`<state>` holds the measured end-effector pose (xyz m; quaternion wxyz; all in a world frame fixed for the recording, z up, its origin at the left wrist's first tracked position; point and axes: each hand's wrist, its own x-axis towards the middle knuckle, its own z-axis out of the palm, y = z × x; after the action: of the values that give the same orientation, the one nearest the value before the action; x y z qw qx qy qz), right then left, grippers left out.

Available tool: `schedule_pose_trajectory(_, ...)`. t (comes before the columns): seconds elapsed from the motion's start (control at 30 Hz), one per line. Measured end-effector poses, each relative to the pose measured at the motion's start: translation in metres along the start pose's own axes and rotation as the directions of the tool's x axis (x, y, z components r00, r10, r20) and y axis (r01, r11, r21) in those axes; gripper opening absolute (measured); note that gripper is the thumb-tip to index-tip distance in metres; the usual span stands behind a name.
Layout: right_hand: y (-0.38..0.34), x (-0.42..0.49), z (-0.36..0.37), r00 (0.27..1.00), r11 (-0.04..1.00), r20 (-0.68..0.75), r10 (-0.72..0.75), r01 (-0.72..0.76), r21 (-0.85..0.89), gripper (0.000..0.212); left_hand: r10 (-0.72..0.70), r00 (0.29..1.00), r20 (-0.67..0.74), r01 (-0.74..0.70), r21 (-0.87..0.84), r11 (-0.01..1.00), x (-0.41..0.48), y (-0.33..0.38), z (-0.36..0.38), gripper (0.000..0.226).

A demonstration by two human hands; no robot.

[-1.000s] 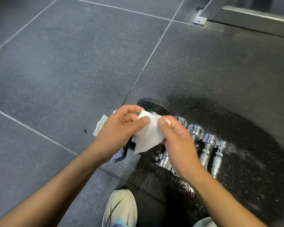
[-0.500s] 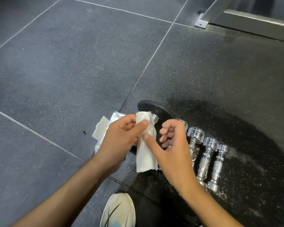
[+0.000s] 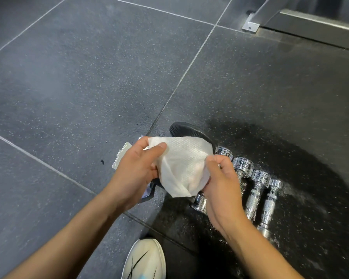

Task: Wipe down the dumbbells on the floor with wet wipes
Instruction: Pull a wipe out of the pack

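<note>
Spread wet wipe. A white embossed wet wipe is pinched at its upper corners by the left hand and right hand, held apart above chrome knurled dumbbells laid side by side on wet, speckled floor tiles. Open floor lies ahead. The wipes pack is seen under the left hand, flap raised, contents hidden.
</note>
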<state>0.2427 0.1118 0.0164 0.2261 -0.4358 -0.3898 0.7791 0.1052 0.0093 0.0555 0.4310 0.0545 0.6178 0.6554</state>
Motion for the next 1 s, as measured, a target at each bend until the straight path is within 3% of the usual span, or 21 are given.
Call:
schedule_pose_trajectory(0.13,0.005,-0.002,0.005,0.993,0.994,-0.059,0.107,-0.107,-0.002,0.010,-0.066,0.996,-0.062,0.062,-0.067,0.996,0.008,0.002,-0.009,0.017)
schedule_pose_trajectory(0.27,0.011,0.000,0.007,0.998,0.994,-0.058,-0.008,0.001,-0.111,0.012,-0.220,0.973,0.062,0.228,-0.206,0.951,0.010,0.003,-0.007,0.035)
schedule_pose_trajectory(0.33,0.007,0.000,0.011,0.999,0.999,-0.012,-0.032,0.032,-0.031,0.016,-0.257,0.960,0.115,0.274,-0.174,0.946,0.008,0.000,-0.004,0.054)
schedule_pose_trajectory(0.43,-0.006,0.000,0.018,0.999,0.984,0.035,0.000,-0.006,0.176,0.019,-0.220,0.969,0.111,0.232,-0.108,0.967,0.007,-0.006,-0.002,0.085)
schedule_pose_trajectory(0.5,-0.008,0.003,0.018,1.000,0.982,0.003,-0.011,0.010,0.190,0.015,-0.169,0.982,0.085,0.177,-0.096,0.979,0.011,-0.007,-0.003,0.085)
schedule_pose_trajectory(0.63,-0.006,0.006,0.016,0.995,0.991,-0.102,-0.022,0.035,0.131,0.017,-0.006,0.999,0.039,0.001,0.138,0.990,0.014,-0.007,-0.008,0.080)
schedule_pose_trajectory(0.87,-0.009,0.009,0.011,0.987,0.973,-0.148,0.056,-0.021,0.230,0.014,-0.072,0.987,0.142,0.104,-0.235,0.966,0.015,-0.004,-0.020,0.088)
schedule_pose_trajectory(1.0,0.001,0.009,0.008,0.970,0.995,-0.225,0.095,-0.088,0.039,0.014,-0.037,0.983,0.182,0.067,-0.163,0.984,0.019,0.001,-0.032,0.091)
